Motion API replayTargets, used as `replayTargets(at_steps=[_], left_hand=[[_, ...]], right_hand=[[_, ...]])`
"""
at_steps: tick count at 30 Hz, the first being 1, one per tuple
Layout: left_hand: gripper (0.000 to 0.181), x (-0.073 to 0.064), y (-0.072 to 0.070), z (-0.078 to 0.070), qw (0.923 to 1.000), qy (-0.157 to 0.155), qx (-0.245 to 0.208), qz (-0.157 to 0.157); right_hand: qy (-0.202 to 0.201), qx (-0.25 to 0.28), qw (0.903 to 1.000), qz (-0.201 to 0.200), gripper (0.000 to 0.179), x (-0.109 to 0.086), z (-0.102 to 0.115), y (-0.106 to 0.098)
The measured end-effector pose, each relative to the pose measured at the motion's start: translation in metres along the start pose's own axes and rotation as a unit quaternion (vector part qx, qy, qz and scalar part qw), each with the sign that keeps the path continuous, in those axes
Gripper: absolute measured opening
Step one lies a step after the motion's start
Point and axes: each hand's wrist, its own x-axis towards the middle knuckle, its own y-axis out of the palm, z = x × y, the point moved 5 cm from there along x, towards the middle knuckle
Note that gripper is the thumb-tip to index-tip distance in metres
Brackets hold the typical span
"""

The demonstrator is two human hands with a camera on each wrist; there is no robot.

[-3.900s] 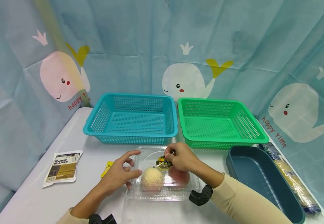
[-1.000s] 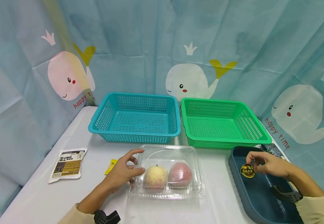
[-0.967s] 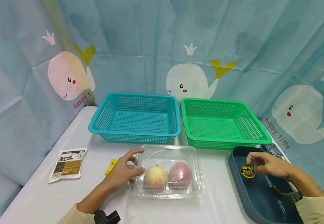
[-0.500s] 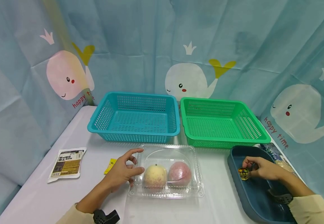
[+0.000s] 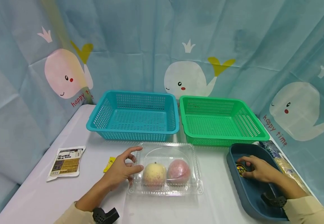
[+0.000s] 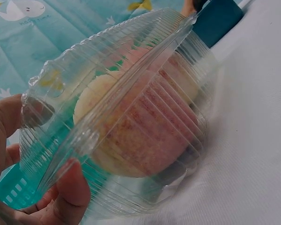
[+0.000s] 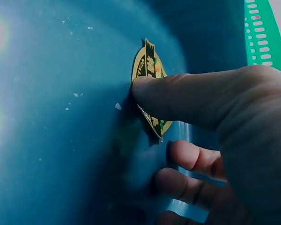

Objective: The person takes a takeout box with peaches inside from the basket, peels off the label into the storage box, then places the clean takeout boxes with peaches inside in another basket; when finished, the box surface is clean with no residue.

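A clear plastic clamshell box (image 5: 166, 190) holds a pale yellow fruit with a reddish blush (image 5: 154, 175) and a pink one (image 5: 179, 171). My left hand (image 5: 119, 169) steadies the box by its left end; in the left wrist view the thumb (image 6: 74, 190) and a fingertip hold its ridged edge. Over at the right, my right hand (image 5: 258, 169) is inside the dark blue tray (image 5: 243, 193) with a round black and gold sticker (image 5: 241, 170). In the right wrist view my thumb (image 7: 152, 93) presses the slightly bent sticker (image 7: 152, 70) against the tray; the index finger is hidden.
Behind the box stand a blue basket (image 5: 133, 134) and a green basket (image 5: 226, 140), side by side. A printed pouch (image 5: 66, 163) lies far left, and a small yellow packet (image 5: 109, 164) beside my left hand. A long wrapped package (image 5: 286, 166) lies along the tray's right side.
My right hand has carried the sticker from the box lid into the tray and lowered it toward the tray's left wall. My left hand has stayed at the box.
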Motion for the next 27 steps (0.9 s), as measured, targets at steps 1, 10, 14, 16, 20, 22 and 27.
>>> replayTargets(at_steps=[1, 10, 14, 16, 20, 22, 27], left_hand=[[0.068, 0.0, 0.0, 0.0, 1.0, 0.0, 0.0, 0.0], [0.065, 0.004, -0.002, -0.003, 0.9998, -0.002, 0.015, -0.012], [0.066, 0.003, -0.002, 0.0, 0.9999, -0.006, 0.009, -0.011], [0.067, 0.002, -0.002, 0.002, 0.9999, -0.011, 0.004, -0.008], [0.067, 0.002, -0.001, 0.003, 1.0, -0.009, 0.0, -0.005], [0.068, 0.002, -0.001, 0.002, 1.0, -0.006, 0.001, -0.007], [0.068, 0.002, -0.001, 0.001, 0.9999, -0.006, 0.009, -0.01]], right_hand=[[-0.001, -0.002, 1.0, -0.005, 0.043, 0.0, 0.0, 0.0], [-0.032, -0.006, 0.9989, -0.034, 0.03, 0.001, 0.001, 0.002], [-0.012, -0.004, 0.9999, -0.01, 0.021, 0.0, -0.001, 0.003], [-0.008, 0.0, 1.0, 0.001, 0.019, 0.0, -0.001, 0.004], [0.0, 0.017, 0.9999, 0.002, 0.02, 0.001, 0.0, 0.0], [0.01, 0.029, 0.9995, -0.008, 0.022, 0.001, 0.0, -0.004], [0.029, 0.049, 0.9978, -0.032, 0.031, 0.001, 0.008, -0.023]])
